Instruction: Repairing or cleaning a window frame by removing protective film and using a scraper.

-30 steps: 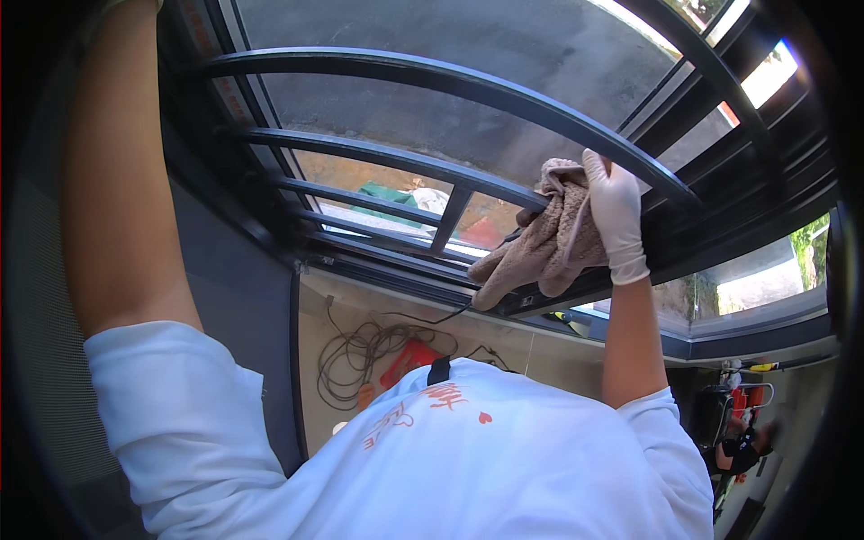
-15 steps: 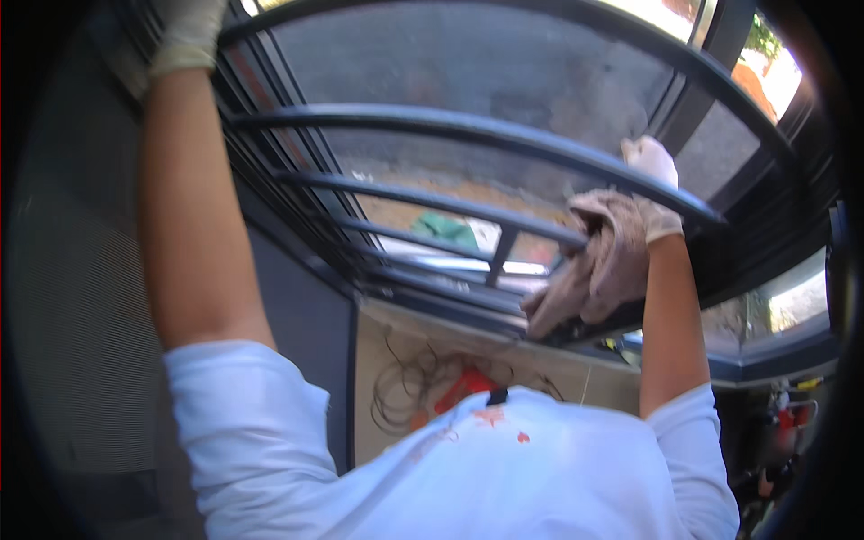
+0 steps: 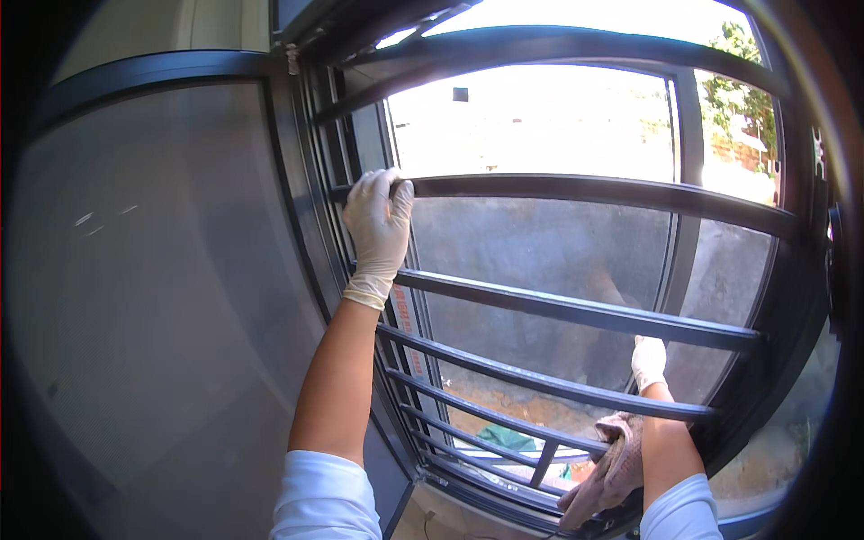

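My left hand point(image 3: 376, 225), in a pale thin glove, curls its fingers over the left end of a dark metal bar point(image 3: 558, 187) of the window guard. My right hand point(image 3: 648, 362), also gloved, looks closed in the gap beneath a lower bar point(image 3: 576, 310), in front of the greyish window pane point(image 3: 531, 238). Its fingertips are turned away, so whatever they hold is hidden. A brownish-pink cloth point(image 3: 616, 468) hangs over a lower bar, beside my right forearm.
At the left stands a large grey panel point(image 3: 171, 297) in a dark frame. Dark window framing point(image 3: 688, 135) rises beyond the bars at the right. Through the lower gaps show bare ground and a green sheet point(image 3: 508, 438); a tree point(image 3: 738, 94) stands outside at the upper right.
The view has tilted up, showing more of the window and sky. Both hands appear lower in the picture. The cloth still hangs on the lower bar.
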A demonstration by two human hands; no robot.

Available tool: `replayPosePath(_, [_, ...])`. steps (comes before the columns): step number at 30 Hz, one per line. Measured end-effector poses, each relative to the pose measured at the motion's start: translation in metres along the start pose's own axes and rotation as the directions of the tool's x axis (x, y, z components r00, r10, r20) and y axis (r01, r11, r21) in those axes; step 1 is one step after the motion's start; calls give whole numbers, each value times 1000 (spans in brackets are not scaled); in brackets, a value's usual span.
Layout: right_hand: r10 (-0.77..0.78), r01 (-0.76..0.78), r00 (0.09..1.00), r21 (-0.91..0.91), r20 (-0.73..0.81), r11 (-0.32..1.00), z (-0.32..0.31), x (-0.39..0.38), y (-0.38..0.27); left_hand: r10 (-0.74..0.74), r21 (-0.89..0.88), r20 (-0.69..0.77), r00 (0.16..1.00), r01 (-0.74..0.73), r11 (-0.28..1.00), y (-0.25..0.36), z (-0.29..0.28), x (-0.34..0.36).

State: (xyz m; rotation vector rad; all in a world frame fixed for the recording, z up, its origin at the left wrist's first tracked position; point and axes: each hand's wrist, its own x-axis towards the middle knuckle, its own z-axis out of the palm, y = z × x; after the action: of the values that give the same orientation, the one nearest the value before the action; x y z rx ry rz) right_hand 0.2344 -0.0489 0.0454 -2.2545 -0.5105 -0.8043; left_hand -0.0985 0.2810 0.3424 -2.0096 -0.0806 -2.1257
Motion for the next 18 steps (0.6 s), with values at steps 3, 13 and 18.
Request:
replayPosePath(3, [32,-26,998,99,-60,995,6,-1,-3,-56,92,71,996,50,995,-2,-10,4])
replayPosePath(13, [147,-151,975,13,167,988,7,4,-21,-254,169,109,961,234,958,-58,22,56])
replayPosePath(18, [214,-117,890,-252,402,960,12,40,2,-380,188,214,900,344,920,-81,43,97])
